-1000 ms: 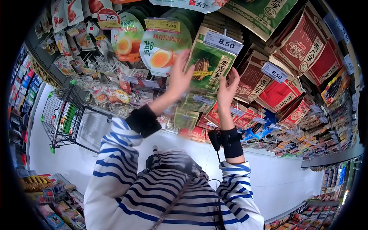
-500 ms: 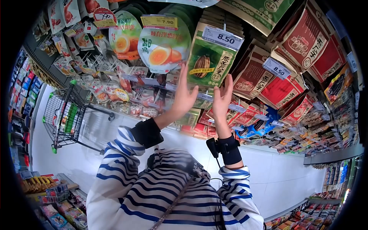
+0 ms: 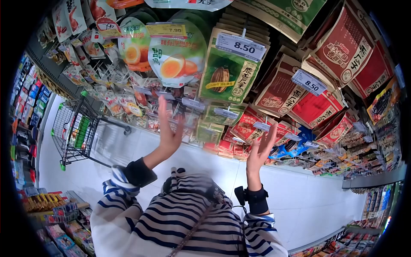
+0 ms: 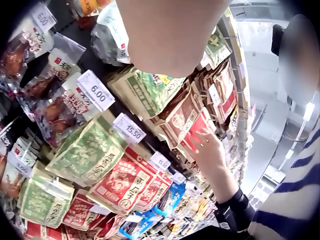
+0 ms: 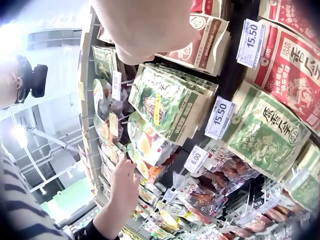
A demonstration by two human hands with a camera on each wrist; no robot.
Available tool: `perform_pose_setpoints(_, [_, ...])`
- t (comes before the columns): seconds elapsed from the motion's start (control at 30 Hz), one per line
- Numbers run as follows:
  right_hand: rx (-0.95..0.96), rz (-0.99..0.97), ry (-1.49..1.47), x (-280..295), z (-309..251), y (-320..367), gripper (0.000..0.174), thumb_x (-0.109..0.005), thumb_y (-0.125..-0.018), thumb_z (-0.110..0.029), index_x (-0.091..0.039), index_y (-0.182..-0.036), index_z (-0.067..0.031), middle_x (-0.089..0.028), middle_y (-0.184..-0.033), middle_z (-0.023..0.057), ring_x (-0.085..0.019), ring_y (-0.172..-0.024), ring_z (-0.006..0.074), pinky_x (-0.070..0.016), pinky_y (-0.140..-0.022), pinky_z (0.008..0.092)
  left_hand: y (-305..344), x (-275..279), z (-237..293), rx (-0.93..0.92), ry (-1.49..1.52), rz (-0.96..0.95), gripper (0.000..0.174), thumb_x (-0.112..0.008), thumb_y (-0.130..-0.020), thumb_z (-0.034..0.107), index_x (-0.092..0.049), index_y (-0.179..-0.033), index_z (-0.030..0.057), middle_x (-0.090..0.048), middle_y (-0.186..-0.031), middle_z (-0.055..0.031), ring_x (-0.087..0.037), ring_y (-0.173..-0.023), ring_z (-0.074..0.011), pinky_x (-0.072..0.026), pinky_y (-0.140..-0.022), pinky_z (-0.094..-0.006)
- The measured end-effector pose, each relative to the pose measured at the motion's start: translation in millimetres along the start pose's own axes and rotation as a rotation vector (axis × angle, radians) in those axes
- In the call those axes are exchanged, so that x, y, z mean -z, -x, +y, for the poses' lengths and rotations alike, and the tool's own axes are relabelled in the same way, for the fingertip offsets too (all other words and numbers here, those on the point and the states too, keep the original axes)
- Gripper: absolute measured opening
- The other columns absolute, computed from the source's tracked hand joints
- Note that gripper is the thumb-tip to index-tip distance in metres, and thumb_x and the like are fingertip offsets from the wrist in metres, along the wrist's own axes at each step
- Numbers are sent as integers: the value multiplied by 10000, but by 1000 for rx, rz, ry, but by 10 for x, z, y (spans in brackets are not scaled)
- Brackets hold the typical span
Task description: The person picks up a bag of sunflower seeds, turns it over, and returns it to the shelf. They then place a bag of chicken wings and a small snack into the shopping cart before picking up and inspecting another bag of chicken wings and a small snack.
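In the head view the left hand (image 3: 168,133) is raised below the round egg packs (image 3: 175,64), fingers extended and holding nothing. The right hand (image 3: 260,150) is up in front of the small red packets (image 3: 247,124), its fingers apart and empty. Between and above the hands hangs a green seed packet (image 3: 229,70) behind an 8.50 price tag (image 3: 242,46); neither hand touches it. The left wrist view shows the right hand (image 4: 210,156) in front of red packets. In the right wrist view the left hand (image 5: 124,187) is beside hanging packs.
Brown and red seed packets (image 3: 338,47) hang at the upper right. A shopping cart (image 3: 75,132) stands on the pale floor (image 3: 205,171) at the left. Small snack packs (image 3: 100,79) fill hooks at the upper left, and more shelves (image 3: 25,141) stand at the far left.
Both hands have come down from the green seed packet and moved apart, the left hand to the left, the right hand slightly rightward. The packet still hangs in its place.
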State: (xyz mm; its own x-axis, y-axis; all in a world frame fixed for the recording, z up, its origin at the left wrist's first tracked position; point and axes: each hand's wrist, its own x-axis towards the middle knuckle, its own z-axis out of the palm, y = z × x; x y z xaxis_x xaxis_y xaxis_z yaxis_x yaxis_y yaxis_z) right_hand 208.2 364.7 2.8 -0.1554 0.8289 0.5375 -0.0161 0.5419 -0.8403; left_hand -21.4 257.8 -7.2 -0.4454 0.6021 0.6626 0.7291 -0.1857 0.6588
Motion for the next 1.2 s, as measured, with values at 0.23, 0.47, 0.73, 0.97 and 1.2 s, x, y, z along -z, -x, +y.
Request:
perform_pose_setpoints(0.23, [-22,-56,-9,-14,119,55,600,-467,-842,-142,-144,-1340,-60,-136,-1394,122,-135,-1288,254,-128,-1031,418,143,-50,71,156,-54,5,712,-478,-743,-45,-80,-1331,-8,-100,-1393,-167,-117,-1288,-270,-84,-1032,-345])
perform_pose_setpoints(0.47, [33,-285,-8,-222,199,121,573,-418,-830,-64,-136,-1324,3,-125,-1388,156,-153,-1281,279,-180,-1022,411,224,-137,216,155,-194,-43,741,-486,-709,-47,-82,-1329,-10,-105,-1384,-189,-111,-1288,-295,-96,-1033,-348])
perform_pose_setpoints(0.73, [-5,-592,-128,-551,427,361,597,-425,-821,-81,-113,-1318,32,-115,-1378,198,-131,-1281,310,-174,-1020,415,641,120,276,244,-404,-39,746,-497,-698,-51,-102,-1326,24,-103,-1374,-218,-115,-1278,-355,-119,-1028,-407])
perform_pose_setpoints(0.97, [88,-793,-236,-1031,265,530,620,-426,-801,-75,-108,-1322,32,-139,-1374,206,-143,-1279,309,-154,-1020,391,1030,605,402,413,-503,121,703,-485,-703,-35,-126,-1307,-20,-138,-1355,-246,-141,-1263,-387,-114,-1015,-450])
perform_pose_setpoints(1.2, [194,-968,-322,-1545,-221,871,590,-441,-811,-130,-160,-1298,51,-195,-1351,220,-198,-1260,313,-157,-1023,376,1460,1274,572,458,-634,291,700,-481,-724,-27,-109,-1316,3,-104,-1376,-205,-114,-1283,-334,-125,-1032,-395])
